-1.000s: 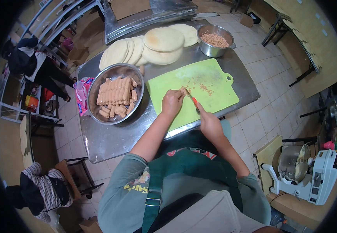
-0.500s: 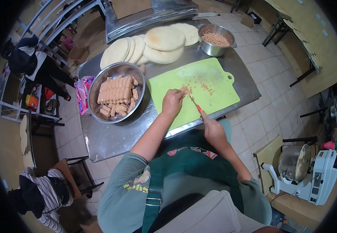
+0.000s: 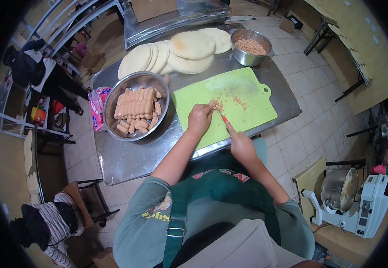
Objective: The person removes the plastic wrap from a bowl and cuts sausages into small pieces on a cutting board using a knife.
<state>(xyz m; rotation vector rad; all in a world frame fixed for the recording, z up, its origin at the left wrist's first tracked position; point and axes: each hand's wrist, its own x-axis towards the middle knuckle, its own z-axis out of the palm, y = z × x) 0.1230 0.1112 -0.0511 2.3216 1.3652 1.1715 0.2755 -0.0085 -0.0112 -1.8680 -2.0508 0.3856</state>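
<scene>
Right hand (image 3: 244,148): you've got it closed round the orange handle of the knife (image 3: 228,125), blade angled toward your left fingertips.
Left hand (image 3: 199,119): fingers bunched, tips down at the chopped bits (image 3: 239,102) (pinching a piece? can't tell).
Chopped bits: two loose patches on the cutting board (image 3: 194,97), one at your left fingertips, one further right.
Cutting board: green, flat on the table (image 3: 127,163) before you.
Metal bowl (image 3: 107,103): left of the board, sausages (image 3: 135,102) inside, shorter pieces nearer you.
Flatbreads (image 3: 192,43): overlapping, beyond bowl and board.
Steel pot (image 3: 246,58): right of the flatbreads, chopped pieces inside.
</scene>
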